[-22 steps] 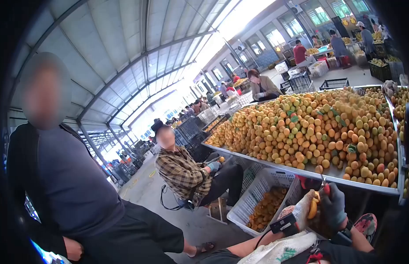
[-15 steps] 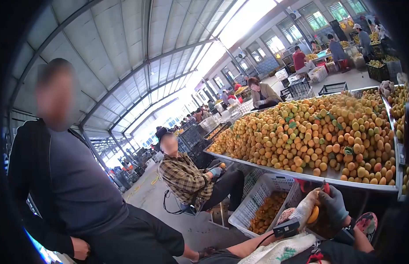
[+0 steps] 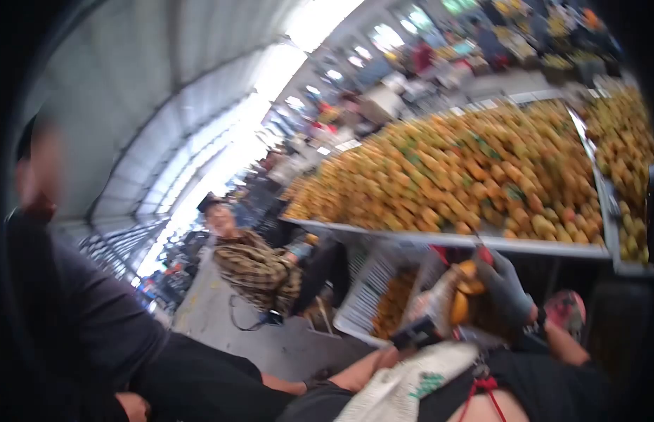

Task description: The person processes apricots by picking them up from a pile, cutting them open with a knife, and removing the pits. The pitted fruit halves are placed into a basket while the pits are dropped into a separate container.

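My left hand (image 3: 434,301), in a pale glove with a dark device strapped at the wrist, is closed around an orange apricot (image 3: 459,308). Another orange piece of apricot (image 3: 471,287) shows between the two hands. My right hand (image 3: 504,283), in a grey glove, is closed on a small red-handled tool (image 3: 485,254) pointing up; its working end is blurred. Both hands are close together over my lap, just below the table edge. Beside my left hand stands a white plastic crate (image 3: 362,295) with dark orange apricot pieces (image 3: 395,304) inside.
A metal-edged table (image 3: 552,247) heaped with apricots (image 3: 439,176) lies ahead. A seated person (image 3: 256,267) in a checked shirt works to the left, and a standing person (image 3: 102,295) is close on my left. A white sack (image 3: 404,380) covers my lap.
The whole view has swung and blurred, so the table, people and hands appear further left and higher. More orange fruit shows between my hands, which keep their holds.
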A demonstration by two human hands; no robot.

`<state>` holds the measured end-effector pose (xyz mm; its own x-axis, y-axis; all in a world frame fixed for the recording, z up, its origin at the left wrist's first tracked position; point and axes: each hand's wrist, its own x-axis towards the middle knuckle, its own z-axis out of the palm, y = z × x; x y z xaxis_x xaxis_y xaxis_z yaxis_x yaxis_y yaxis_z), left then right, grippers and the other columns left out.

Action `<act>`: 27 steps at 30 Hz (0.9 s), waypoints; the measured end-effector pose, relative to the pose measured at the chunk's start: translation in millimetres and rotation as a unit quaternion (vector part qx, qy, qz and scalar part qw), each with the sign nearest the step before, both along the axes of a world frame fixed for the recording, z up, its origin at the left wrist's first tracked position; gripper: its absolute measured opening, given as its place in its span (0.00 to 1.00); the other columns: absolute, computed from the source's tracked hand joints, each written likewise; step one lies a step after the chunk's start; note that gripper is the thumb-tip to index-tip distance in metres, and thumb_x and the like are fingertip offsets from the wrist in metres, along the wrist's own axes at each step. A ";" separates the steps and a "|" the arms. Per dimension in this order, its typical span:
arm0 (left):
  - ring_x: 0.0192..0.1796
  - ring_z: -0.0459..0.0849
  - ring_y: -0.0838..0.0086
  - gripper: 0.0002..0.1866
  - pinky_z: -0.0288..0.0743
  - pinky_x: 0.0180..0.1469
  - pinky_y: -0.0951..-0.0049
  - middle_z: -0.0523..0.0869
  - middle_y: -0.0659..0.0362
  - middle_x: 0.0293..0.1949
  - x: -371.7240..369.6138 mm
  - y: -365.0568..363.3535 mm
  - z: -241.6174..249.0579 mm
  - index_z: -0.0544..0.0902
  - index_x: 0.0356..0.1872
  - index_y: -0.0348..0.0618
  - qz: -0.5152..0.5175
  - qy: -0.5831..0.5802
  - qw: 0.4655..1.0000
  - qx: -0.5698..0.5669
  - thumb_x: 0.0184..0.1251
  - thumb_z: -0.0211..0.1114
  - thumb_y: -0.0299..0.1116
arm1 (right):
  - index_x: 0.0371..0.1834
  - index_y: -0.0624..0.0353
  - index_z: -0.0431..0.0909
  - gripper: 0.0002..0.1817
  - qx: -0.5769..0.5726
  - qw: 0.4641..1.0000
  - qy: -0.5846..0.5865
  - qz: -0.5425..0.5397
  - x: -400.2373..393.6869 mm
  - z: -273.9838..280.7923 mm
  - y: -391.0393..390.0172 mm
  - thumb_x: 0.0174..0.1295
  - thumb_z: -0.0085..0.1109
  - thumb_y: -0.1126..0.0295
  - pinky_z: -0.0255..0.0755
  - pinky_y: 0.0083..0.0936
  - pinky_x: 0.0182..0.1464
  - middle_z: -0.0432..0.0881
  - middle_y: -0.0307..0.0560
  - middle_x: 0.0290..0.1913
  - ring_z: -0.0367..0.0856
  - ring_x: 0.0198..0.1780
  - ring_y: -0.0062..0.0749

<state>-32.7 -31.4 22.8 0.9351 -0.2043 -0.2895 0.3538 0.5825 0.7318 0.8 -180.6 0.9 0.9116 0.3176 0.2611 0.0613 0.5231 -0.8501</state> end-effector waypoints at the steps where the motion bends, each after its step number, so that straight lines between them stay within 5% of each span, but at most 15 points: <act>1: 0.55 0.83 0.65 0.22 0.79 0.59 0.62 0.83 0.55 0.51 1.6 -0.4 1.6 0.76 0.60 0.43 -0.003 -0.012 1.000 0.000 0.72 0.62 0.45 | 0.48 0.60 0.74 0.08 -0.014 1.000 -0.026 -0.011 -0.6 1.5 -0.5 0.72 0.53 0.68 0.71 0.19 0.47 0.76 0.33 0.41 0.71 0.43 0.15; 3: 0.49 0.85 0.67 0.21 0.80 0.54 0.69 0.83 0.54 0.47 3.5 -1.3 -10.4 0.77 0.57 0.41 0.057 -0.129 0.969 0.201 0.75 0.58 0.47 | 0.51 0.61 0.77 0.12 0.031 0.999 -0.020 -0.009 0.8 -7.2 1.0 0.71 0.55 0.66 0.71 0.19 0.48 0.79 0.34 0.43 0.73 0.44 0.17; 5: 0.32 0.85 0.69 0.23 0.82 0.32 0.73 0.84 0.54 0.37 2.3 4.2 -12.6 0.76 0.53 0.43 -0.008 -0.142 0.964 0.225 0.75 0.56 0.53 | 0.49 0.62 0.79 0.13 -0.113 0.986 -0.057 -0.106 -3.7 -2.6 -8.3 0.70 0.57 0.64 0.74 0.24 0.44 0.82 0.35 0.40 0.75 0.40 0.19; 6: 0.29 0.85 0.68 0.24 0.81 0.28 0.73 0.84 0.53 0.37 6.1 12.7 -17.7 0.76 0.53 0.44 -0.069 -0.073 0.986 0.130 0.74 0.56 0.56 | 0.47 0.62 0.80 0.13 -0.120 0.981 -0.081 -0.127 -5.0 -7.5 -8.7 0.68 0.59 0.63 0.74 0.26 0.43 0.83 0.40 0.35 0.75 0.37 0.20; 7: 0.28 0.85 0.68 0.27 0.81 0.27 0.73 0.85 0.53 0.37 -1.4 -10.0 -0.8 0.76 0.54 0.44 -0.009 -0.064 0.990 0.124 0.73 0.55 0.58 | 0.46 0.60 0.81 0.14 -0.205 0.963 -0.105 -0.138 -4.1 -8.0 -14.9 0.67 0.60 0.60 0.74 0.28 0.43 0.84 0.47 0.34 0.80 0.35 0.27; 9: 0.26 0.84 0.69 0.28 0.76 0.22 0.72 0.85 0.52 0.37 7.2 1.6 -10.1 0.76 0.56 0.43 -0.114 0.005 0.993 0.021 0.73 0.55 0.58 | 0.48 0.53 0.83 0.15 -0.256 0.937 -0.165 -0.172 -5.3 -5.3 -24.6 0.67 0.58 0.56 0.75 0.33 0.42 0.85 0.53 0.35 0.84 0.39 0.47; 13: 0.20 0.80 0.70 0.32 0.72 0.19 0.74 0.84 0.51 0.35 16.6 -6.2 -22.5 0.73 0.62 0.40 -0.077 -0.035 0.996 0.027 0.73 0.53 0.59 | 0.42 0.54 0.84 0.17 -0.408 0.821 -0.249 -0.311 1.9 2.5 -43.5 0.68 0.58 0.51 0.75 0.36 0.34 0.82 0.49 0.28 0.83 0.30 0.45; 15: 0.19 0.78 0.71 0.32 0.70 0.18 0.74 0.84 0.50 0.35 19.3 -1.3 -20.7 0.70 0.65 0.40 -0.130 -0.075 0.989 -0.014 0.75 0.51 0.57 | 0.38 0.56 0.83 0.17 -0.377 0.815 -0.247 -0.364 1.8 3.6 -46.6 0.68 0.59 0.52 0.73 0.31 0.30 0.81 0.48 0.25 0.81 0.25 0.36; 16: 0.21 0.78 0.71 0.33 0.67 0.20 0.74 0.85 0.53 0.38 22.1 1.5 -22.9 0.69 0.68 0.49 -0.154 -0.093 0.984 0.006 0.69 0.60 0.58 | 0.37 0.57 0.82 0.17 -0.317 0.865 -0.192 -0.338 -0.1 7.6 -50.8 0.68 0.60 0.53 0.72 0.27 0.30 0.80 0.45 0.24 0.78 0.24 0.29; 18: 0.22 0.78 0.70 0.33 0.67 0.21 0.74 0.84 0.53 0.38 24.6 1.6 -22.5 0.68 0.68 0.49 -0.164 -0.103 0.981 0.035 0.68 0.62 0.54 | 0.35 0.60 0.81 0.16 -0.155 0.936 -0.115 -0.294 -0.6 13.3 -49.1 0.67 0.65 0.56 0.69 0.17 0.29 0.78 0.37 0.23 0.71 0.25 0.14; 21: 0.22 0.78 0.70 0.36 0.70 0.23 0.73 0.81 0.53 0.39 27.3 0.5 -20.5 0.65 0.70 0.48 -0.174 -0.105 0.977 0.059 0.63 0.68 0.46 | 0.35 0.61 0.81 0.15 -0.071 0.966 -0.057 -0.242 -3.4 21.4 -43.0 0.67 0.65 0.58 0.70 0.17 0.29 0.79 0.35 0.25 0.74 0.27 0.14; 27: 0.24 0.78 0.71 0.41 0.72 0.23 0.74 0.80 0.54 0.38 28.3 -2.0 -21.3 0.64 0.69 0.45 -0.163 -0.108 0.976 0.090 0.55 0.71 0.44 | 0.40 0.59 0.79 0.15 -0.167 0.969 -0.017 -0.181 0.3 18.8 -40.4 0.70 0.59 0.57 0.71 0.12 0.23 0.86 0.40 0.35 0.77 0.23 0.14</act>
<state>-4.4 -33.4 1.6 0.8718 -0.4659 -0.1515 0.3252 0.3191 0.8902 1.2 -221.0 19.7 0.9717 0.0509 0.2305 0.2201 0.1574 -0.9627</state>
